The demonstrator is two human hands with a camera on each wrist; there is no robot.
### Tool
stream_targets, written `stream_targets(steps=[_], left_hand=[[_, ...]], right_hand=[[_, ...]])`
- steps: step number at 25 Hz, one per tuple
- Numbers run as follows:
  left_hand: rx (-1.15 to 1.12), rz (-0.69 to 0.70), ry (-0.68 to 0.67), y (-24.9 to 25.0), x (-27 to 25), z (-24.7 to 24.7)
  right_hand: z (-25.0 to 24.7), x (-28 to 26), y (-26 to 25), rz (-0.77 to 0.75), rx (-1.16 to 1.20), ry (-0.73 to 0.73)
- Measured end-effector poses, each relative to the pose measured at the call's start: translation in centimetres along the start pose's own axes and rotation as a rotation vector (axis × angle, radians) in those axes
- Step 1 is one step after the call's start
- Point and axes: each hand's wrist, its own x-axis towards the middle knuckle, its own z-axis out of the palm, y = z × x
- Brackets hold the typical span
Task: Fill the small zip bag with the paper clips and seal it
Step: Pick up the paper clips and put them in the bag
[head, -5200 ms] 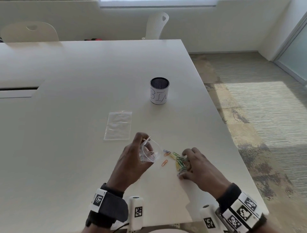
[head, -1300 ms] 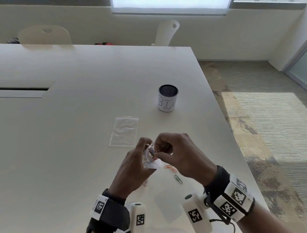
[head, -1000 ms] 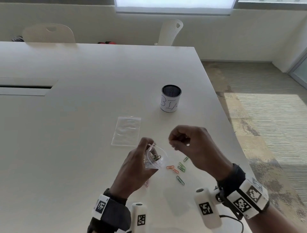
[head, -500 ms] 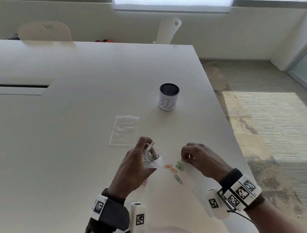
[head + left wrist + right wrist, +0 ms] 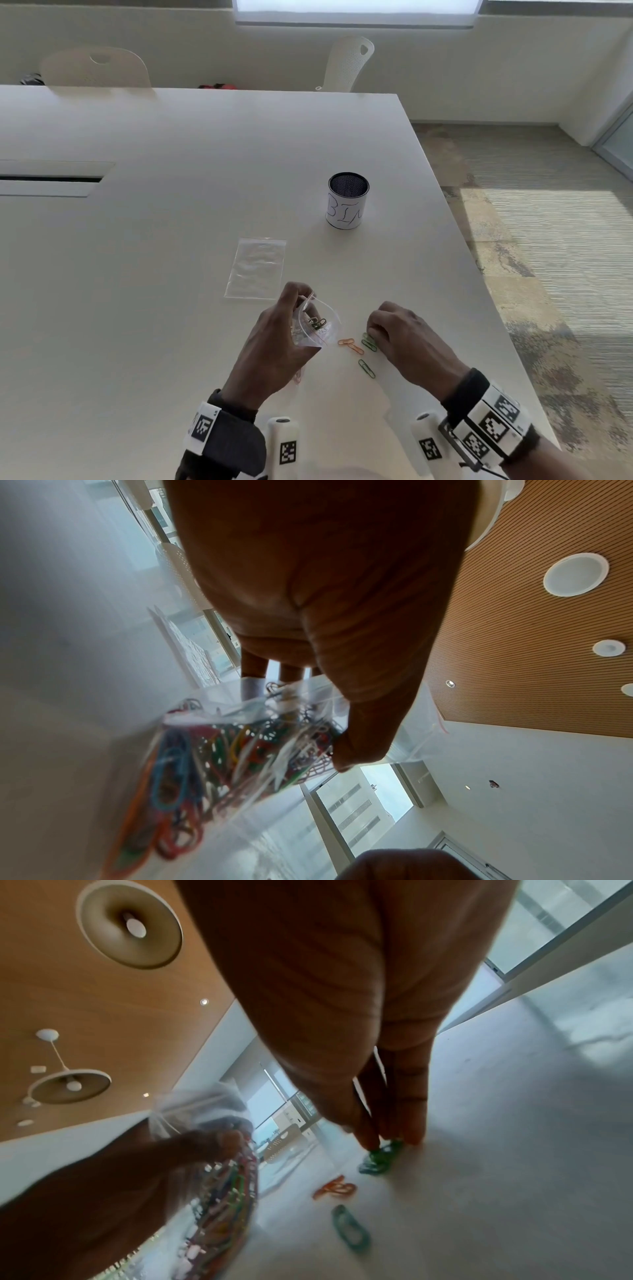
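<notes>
Filling is nearly done: the left hand [image 5: 274, 346] grips the small zip bag [image 5: 317, 325] open above the counter's [image 5: 171, 308] near edge while the right hand [image 5: 400, 332] pinches green paper clips [image 5: 369, 342], which next need lifting into the mouth.

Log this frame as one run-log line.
stage: filling | left hand: holds zip bag open | right hand: pinching green clips on table | loose: orange clips, green clip | seal: not done
</notes>
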Motion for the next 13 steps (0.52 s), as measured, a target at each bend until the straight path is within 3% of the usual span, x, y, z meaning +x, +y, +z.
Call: stream_targets(steps=[4,9,13], left_hand=[[-0.009,-0.012,0.003,0.0,-0.1,0.0],[-0.013,-0.009,0.003,0.0,-0.2,-0.1],[-0.017,0.002,0.016,0.0,-0.4,-0.2]], right_hand=[[0.2,-0.7,-0.8,-0.011,-0.013,-0.172],[1.4,0.6,-1.2,0.028,0.020,0.054],[2.1,0.3,-2.2,-0.095,0.012,0.017]])
